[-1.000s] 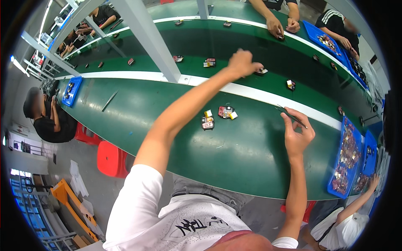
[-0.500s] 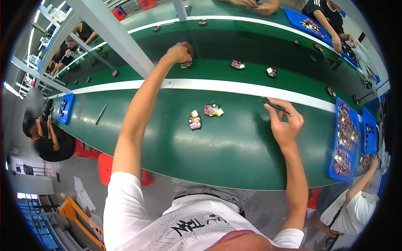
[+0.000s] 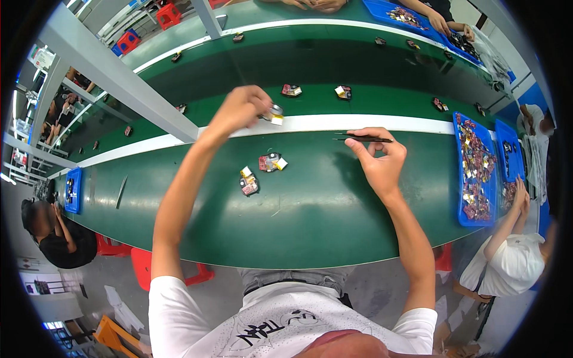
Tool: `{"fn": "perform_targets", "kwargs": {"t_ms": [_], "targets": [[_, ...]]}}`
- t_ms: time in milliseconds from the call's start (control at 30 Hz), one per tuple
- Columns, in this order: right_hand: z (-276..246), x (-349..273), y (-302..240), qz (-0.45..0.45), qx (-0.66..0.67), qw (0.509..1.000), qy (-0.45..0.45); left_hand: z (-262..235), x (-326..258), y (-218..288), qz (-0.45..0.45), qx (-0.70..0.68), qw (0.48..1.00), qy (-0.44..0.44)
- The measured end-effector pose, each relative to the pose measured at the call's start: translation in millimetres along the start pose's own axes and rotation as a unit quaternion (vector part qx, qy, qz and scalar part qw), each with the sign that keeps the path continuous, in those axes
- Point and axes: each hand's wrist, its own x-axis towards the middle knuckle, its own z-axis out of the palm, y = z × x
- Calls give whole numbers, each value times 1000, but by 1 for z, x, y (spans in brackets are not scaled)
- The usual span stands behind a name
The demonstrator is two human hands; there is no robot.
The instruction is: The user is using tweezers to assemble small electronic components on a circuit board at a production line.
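Observation:
My left hand (image 3: 242,110) is closed on a small electronic module (image 3: 274,114) with a yellow and white tab, held above the white rail (image 3: 310,123). In my right hand (image 3: 381,160), a pair of dark tweezers (image 3: 371,138) is pinched between thumb and fingers, tips pointing left over the bench. Two similar modules lie close together on the green bench (image 3: 310,232) in front of me: one red and black with a white tab (image 3: 270,161), the other tilted beside it (image 3: 249,184).
Beyond the rail, more modules (image 3: 291,90) sit spaced along a green belt (image 3: 316,104). Blue trays of parts (image 3: 459,203) stand at the right, a small blue tray (image 3: 73,191) at the left. Loose tweezers (image 3: 122,191) lie on the left bench. A grey post (image 3: 125,77) rises at the left. Co-workers sit around.
My left hand has come back from the belt toward me, lifting a module. The right hand still pinches the tweezers, now held more level. The whole view has shifted somewhat.

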Motion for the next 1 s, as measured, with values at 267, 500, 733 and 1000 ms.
{"fn": "perform_targets", "kwargs": {"t_ms": [267, 500, 733, 1000], "targets": [[-11, 8, -9, 227, 199, 953, 16, 79, -41, 11, 15, -258, 963, -82], [-13, -2, -15, 189, 192, 962, -45, 109, -51, 14, 53, -220, 973, -45], [-15, -7, -12, 141, 123, 981, -50, 126, -57, 17, 78, -202, 976, 9], [-17, -10, -10, 112, 74, 991, -30, 140, -61, 15, 101, -218, 970, 38]]}}
